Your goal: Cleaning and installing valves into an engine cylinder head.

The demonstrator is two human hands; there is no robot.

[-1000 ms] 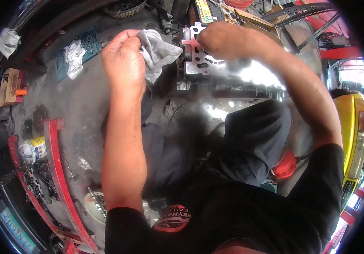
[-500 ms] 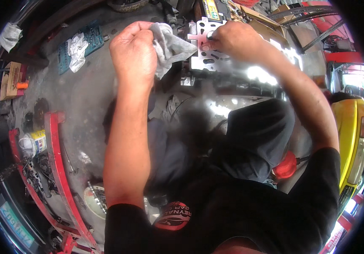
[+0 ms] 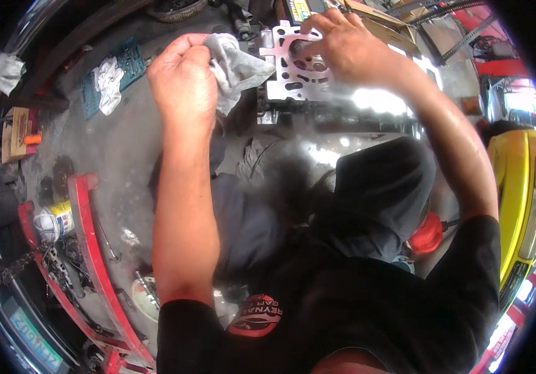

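My left hand is closed, pinching a crumpled grey rag between thumb and fingers. The rag hangs beside the left end of an engine cylinder head, which has a bright, flat face pierced with holes. Over that face reaches my right hand, its fingers apart and bent toward a round chamber with valve discs. Nothing shows in the right hand. Whether its fingertips touch the metal I cannot tell. Glare and my right wrist cover much of the head's right part.
A boxed battery-like item and cardboard lie beyond the cylinder head. At left, a white cloth rests on a teal tool tray. A red steel frame stands lower left; a yellow car panel rises at right.
My right hand has lifted and spread its fingers, uncovering the chamber. My left hand keeps the rag and has shifted slightly left in view. The whole scene has shifted a little too.
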